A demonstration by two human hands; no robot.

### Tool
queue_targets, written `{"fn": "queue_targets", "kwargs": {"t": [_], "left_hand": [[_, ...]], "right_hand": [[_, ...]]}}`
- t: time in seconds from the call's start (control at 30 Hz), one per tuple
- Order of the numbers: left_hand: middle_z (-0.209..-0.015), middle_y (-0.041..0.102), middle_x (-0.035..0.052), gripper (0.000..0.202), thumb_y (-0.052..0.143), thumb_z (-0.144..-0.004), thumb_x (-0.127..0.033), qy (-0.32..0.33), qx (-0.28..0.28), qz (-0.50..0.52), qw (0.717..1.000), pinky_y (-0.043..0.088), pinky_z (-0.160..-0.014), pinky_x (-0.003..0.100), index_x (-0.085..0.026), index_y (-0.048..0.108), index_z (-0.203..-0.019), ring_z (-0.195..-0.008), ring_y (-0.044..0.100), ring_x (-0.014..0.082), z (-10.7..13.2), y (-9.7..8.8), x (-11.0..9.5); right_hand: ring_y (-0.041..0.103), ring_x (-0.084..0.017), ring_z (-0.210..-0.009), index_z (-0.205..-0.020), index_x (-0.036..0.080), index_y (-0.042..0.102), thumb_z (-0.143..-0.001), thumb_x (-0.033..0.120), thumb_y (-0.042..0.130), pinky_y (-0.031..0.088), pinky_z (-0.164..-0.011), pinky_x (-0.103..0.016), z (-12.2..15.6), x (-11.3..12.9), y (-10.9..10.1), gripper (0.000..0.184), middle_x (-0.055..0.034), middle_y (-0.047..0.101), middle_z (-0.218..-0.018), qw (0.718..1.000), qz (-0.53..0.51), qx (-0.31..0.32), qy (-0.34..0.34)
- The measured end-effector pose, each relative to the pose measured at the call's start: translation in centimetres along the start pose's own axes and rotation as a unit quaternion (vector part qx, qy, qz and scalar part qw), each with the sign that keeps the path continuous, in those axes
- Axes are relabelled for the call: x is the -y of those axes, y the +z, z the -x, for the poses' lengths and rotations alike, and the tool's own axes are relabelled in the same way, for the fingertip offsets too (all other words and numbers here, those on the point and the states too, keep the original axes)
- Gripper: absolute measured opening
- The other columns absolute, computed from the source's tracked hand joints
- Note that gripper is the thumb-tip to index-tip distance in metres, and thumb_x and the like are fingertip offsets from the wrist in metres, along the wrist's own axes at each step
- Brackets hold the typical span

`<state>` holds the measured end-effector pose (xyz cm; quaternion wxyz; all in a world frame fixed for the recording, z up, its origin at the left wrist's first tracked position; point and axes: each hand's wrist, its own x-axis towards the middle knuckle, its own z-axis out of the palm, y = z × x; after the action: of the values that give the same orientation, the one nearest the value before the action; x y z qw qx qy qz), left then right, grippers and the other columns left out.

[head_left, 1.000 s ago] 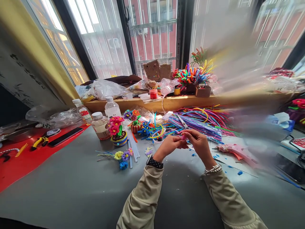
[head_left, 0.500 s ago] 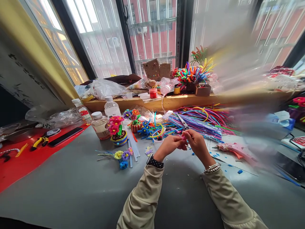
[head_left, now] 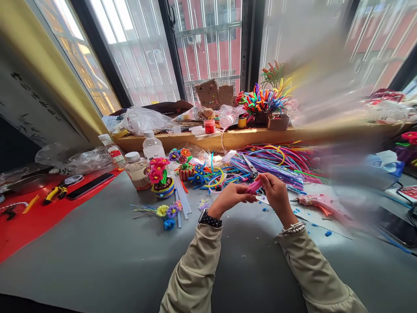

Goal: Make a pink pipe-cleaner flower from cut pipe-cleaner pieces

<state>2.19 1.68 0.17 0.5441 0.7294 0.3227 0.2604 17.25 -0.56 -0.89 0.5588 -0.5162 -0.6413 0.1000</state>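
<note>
Closest to me are my two beige sleeves, coming up over the grey table (head_left: pixel 97 261). A dark watch (head_left: pixel 211 220) sits on my left wrist and silver bracelets (head_left: pixel 293 228) on my right. Just past them, my left hand (head_left: pixel 230 198) and right hand (head_left: pixel 276 193) meet above the table. Both are closed on a short pink pipe-cleaner piece (head_left: pixel 253 187), which runs between them. The left fingertips pinch its lower end, and the right fingers are curled round its upper end. The piece is held clear of the table, slanting up to the right.

To the left of my hands lies a small bunch of finished flowers (head_left: pixel 167 213), with clear glue sticks (head_left: pixel 182 200) just beside it. To the right, a pink glue gun (head_left: pixel 317 203) lies on the table among blue scraps.

Further out stand a flower pot (head_left: pixel 160 178) of pink blooms, a jar (head_left: pixel 137 170) and a clear bottle (head_left: pixel 152 148). A loose heap of coloured pipe cleaners (head_left: pixel 273 163) spreads behind my hands. Far left, a black phone (head_left: pixel 88 187) and yellow-handled pliers (head_left: pixel 54 193) rest on a red mat (head_left: pixel 26 221). On the wooden windowsill (head_left: pixel 228 139) behind all this stands a bright pipe-cleaner bouquet (head_left: pixel 262 102). The right part of the view is blurred.
</note>
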Motion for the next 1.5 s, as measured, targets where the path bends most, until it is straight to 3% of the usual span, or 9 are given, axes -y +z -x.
{"fn": "queue_targets", "kwargs": {"t": [0.3,0.47,0.8,1.13,1.33,1.5], "left_hand": [[-0.080,0.065,0.0070,0.025,0.064,-0.061,-0.024,0.029,0.009,0.060,0.998,0.042,-0.062,0.022,-0.012,0.062,-0.082,-0.071,0.057,0.0124,0.0,0.1,-0.2],[-0.068,0.064,0.0056,0.021,0.060,-0.065,-0.030,0.012,-0.045,0.012,0.999,0.039,-0.056,0.020,-0.011,0.064,-0.074,-0.061,0.055,0.0104,0.1,0.2,-0.8],[-0.065,0.064,0.0047,0.022,0.058,-0.065,-0.032,0.002,-0.063,0.003,0.998,0.041,-0.056,0.021,-0.011,0.062,-0.070,-0.059,0.057,0.0110,0.0,0.2,-0.6],[-0.062,0.064,0.0043,0.025,0.057,-0.064,-0.035,-0.019,-0.064,-0.017,0.998,0.041,-0.056,0.021,-0.011,0.061,-0.065,-0.058,0.058,0.0113,-0.3,0.3,-0.3],[-0.069,0.064,0.0055,0.028,0.057,-0.064,-0.038,-0.034,-0.056,-0.033,0.997,0.036,-0.051,0.018,-0.012,0.061,-0.073,-0.061,0.059,0.0115,-0.2,0.2,-0.3],[-0.071,0.064,0.0068,0.038,0.054,-0.065,-0.047,-0.076,-0.042,-0.044,0.995,0.037,-0.052,0.019,-0.011,0.061,-0.074,-0.062,0.059,0.0125,0.0,0.0,-0.5]], "right_hand": [[0.032,-0.009,-0.039,-0.067,0.017,0.057,-0.079,0.048,0.039,0.025,-0.038,-0.022,-0.3,-0.7,-0.2,0.039,0.0045,0.038,-0.042,0.993,-0.095,-0.011,0.076],[0.030,-0.008,-0.039,-0.068,0.016,0.058,-0.079,0.048,0.039,0.024,-0.038,-0.022,-0.2,-0.7,-0.3,0.039,0.0050,0.035,-0.043,0.991,-0.103,-0.013,0.085],[0.029,-0.008,-0.039,-0.071,0.016,0.059,-0.079,0.048,0.040,0.024,-0.039,-0.022,-0.2,-0.7,-0.4,0.038,0.0054,0.034,-0.043,0.991,-0.104,-0.016,0.082],[0.036,-0.010,-0.041,-0.068,0.016,0.058,-0.078,0.048,0.041,0.027,-0.042,-0.022,-0.1,-0.6,-0.3,0.037,0.0032,0.043,-0.046,0.996,-0.045,-0.029,0.068],[0.043,-0.011,-0.046,-0.068,0.016,0.059,-0.079,0.046,0.040,0.029,-0.043,-0.023,-0.1,-0.5,-0.4,0.037,-0.0001,0.051,-0.053,0.998,-0.020,-0.035,0.055],[0.047,-0.013,-0.050,-0.070,0.016,0.060,-0.080,0.044,0.040,0.032,-0.045,-0.023,-0.2,-0.6,-0.5,0.036,-0.0023,0.056,-0.059,0.998,-0.003,-0.041,0.042]]}}
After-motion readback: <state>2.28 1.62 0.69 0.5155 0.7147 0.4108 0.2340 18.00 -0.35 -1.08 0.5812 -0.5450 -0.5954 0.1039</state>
